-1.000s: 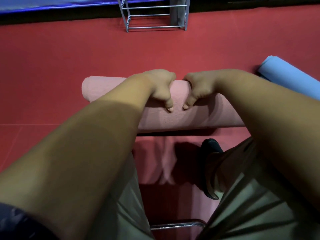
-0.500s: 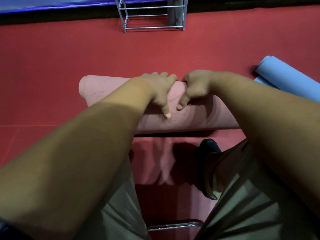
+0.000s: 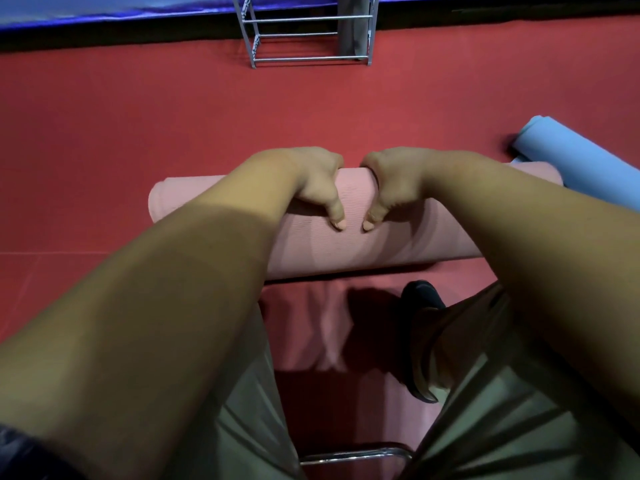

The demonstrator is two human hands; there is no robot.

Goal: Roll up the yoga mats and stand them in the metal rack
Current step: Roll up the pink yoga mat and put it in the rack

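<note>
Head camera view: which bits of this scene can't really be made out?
Head view: metal rack, top cut off by the upper edge.
Head view: blue mat, runs off the right edge and behind the right forearm.
Head view: left hand and right hand, fingers curl out of sight over the pink mat.
Head view: the pink mat's flat part, largely covered by the trousers.

top edge is cutting off grey metal wire rack point(image 3: 308, 59); pink ribbed rolled mat point(image 3: 353, 199) is hiding left hand point(image 3: 311, 181) and right hand point(image 3: 394, 181) fingertips.
</note>
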